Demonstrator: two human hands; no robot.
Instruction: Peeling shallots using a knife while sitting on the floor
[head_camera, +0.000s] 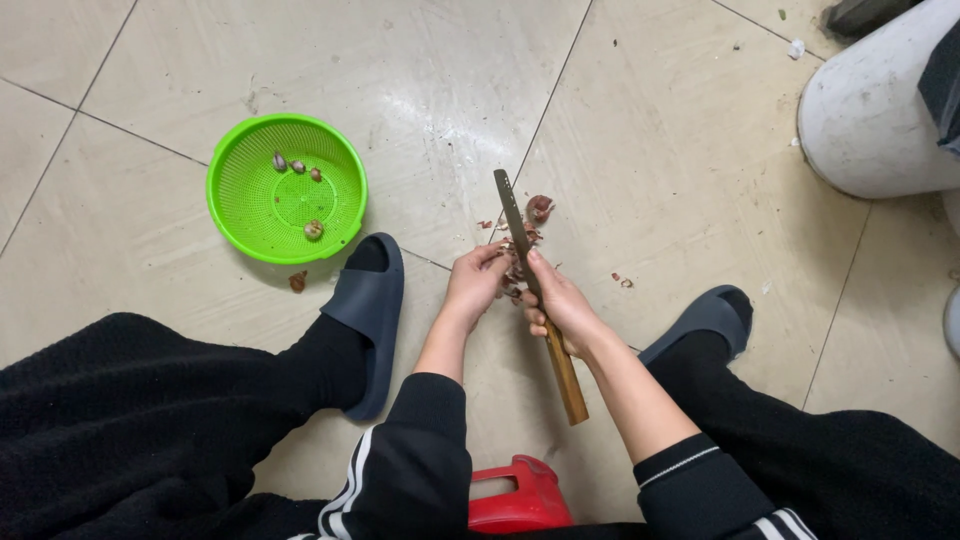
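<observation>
My right hand (558, 305) grips a long knife (517, 221) by its wooden handle (566, 383), blade pointing away from me. My left hand (474, 284) pinches a small reddish-brown bulb (513, 272), perhaps a shallot, against the blade. Both hands meet low over the tiled floor between my feet. Papery peelings (538, 208) lie on the tiles just beyond the blade. A bright green plastic colander (242, 205) sits to the left with a few small peeled bulbs (313, 229) inside.
My feet wear dark slippers, the left slipper (370, 300) beside the colander and the right slipper (706, 318) to the right. A red stool (520, 500) is under me. A white round container (880, 110) stands at the upper right. One scrap (297, 283) lies near the colander.
</observation>
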